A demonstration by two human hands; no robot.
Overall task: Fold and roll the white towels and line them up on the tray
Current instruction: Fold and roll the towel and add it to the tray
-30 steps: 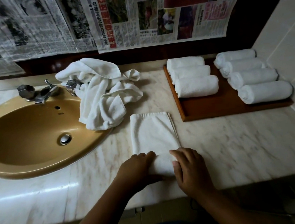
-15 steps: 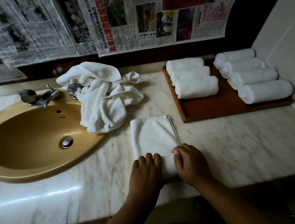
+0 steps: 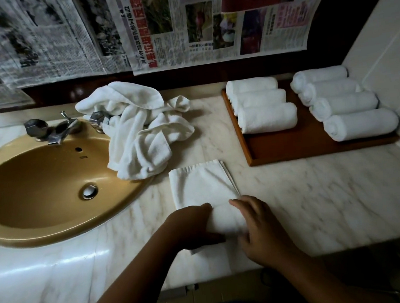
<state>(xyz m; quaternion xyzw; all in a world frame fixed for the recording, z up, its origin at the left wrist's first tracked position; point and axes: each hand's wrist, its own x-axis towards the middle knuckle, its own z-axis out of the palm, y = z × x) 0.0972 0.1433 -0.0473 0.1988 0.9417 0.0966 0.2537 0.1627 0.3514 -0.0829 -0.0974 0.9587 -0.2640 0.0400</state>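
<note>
"So, where is the cloth right now?"

"On my feed the folded towel (image 3: 203, 188) lies as a long strip on the bench (image 3: 324, 199), near the front edge, between the sink (image 3: 37, 194) and the tray (image 3: 293, 145). Its near end is turned up into a small roll, and both hands are on that. The left hand (image 3: 190, 227) has its fingers curled over the left end of the roll. The right hand (image 3: 257, 229) is curled round the right end, thumb toward the front edge. Neither is spread flat."

"What makes this roll come out well?"

"Even pressure, I think. Both hands should travel together toward the back edge so the roll stays a cylinder and doesn't cone. The strip's right side shows its layers fanned slightly apart. I'd gather those in with the right fingers as the roll reaches them. A bit of cloth also shows on the front-edge side of the roll. It's blurred, so I can't tell whether it's tucked or loose, and I'd check it first."

"And then?"

"The tray sits at the back right corner, with three rolled towels (image 3: 267, 118) in its left column and four in its right. The bare wood in front of the third is the likely slot. The loose heap (image 3: 140, 138) by the sink's back rim comes after."
</note>
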